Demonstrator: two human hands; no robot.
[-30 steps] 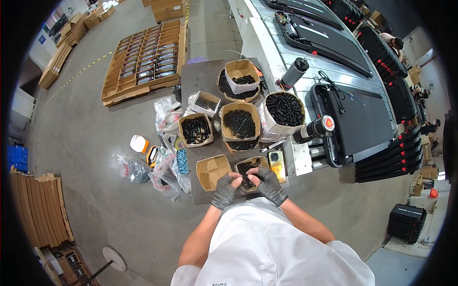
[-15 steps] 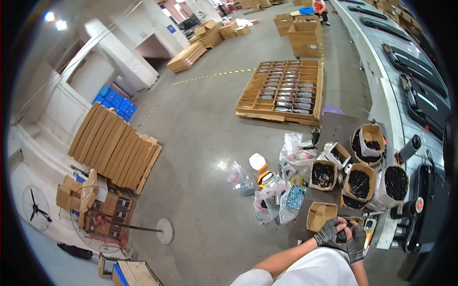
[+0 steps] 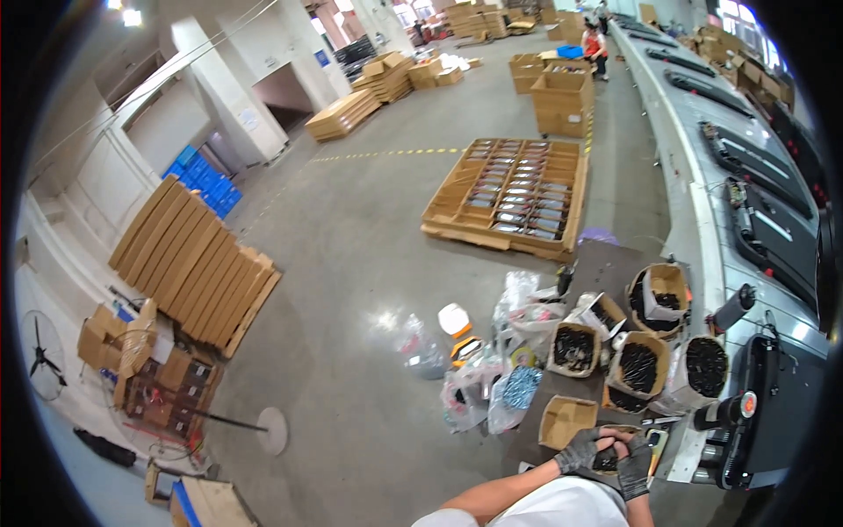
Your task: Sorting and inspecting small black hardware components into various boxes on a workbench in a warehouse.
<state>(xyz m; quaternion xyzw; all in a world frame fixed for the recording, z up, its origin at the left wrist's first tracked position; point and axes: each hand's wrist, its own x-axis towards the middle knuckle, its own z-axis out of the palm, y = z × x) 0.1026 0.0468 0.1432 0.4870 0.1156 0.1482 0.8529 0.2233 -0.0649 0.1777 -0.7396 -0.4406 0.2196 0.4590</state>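
My left hand (image 3: 583, 448) and my right hand (image 3: 632, 464), both in grey fingerless gloves, meet at the near end of a dark workbench (image 3: 555, 385). The fingers of both are bent and pressed together, fingertips touching; whatever they pinch is too small to make out. Just beneath them, partly covered, is an open box of dark small parts (image 3: 606, 460). Beside my left hand stands a cardboard box (image 3: 565, 420) with its bare bottom showing. A yellow-and-white handheld tool (image 3: 655, 446) lies close by my right hand.
Several open boxes of black parts (image 3: 638, 367) crowd the bench's right half. Plastic bags (image 3: 474, 391) sit along its left side. A conveyor (image 3: 694, 211) carrying black flat units runs along the right. A divided cardboard tray (image 3: 509, 189) lies farther ahead; a standing fan (image 3: 274, 430) is left.
The view has tilted up, so the bench and boxes sit lower and farther left in the picture. My hands stay together over the same box, with fingers slightly shifted.
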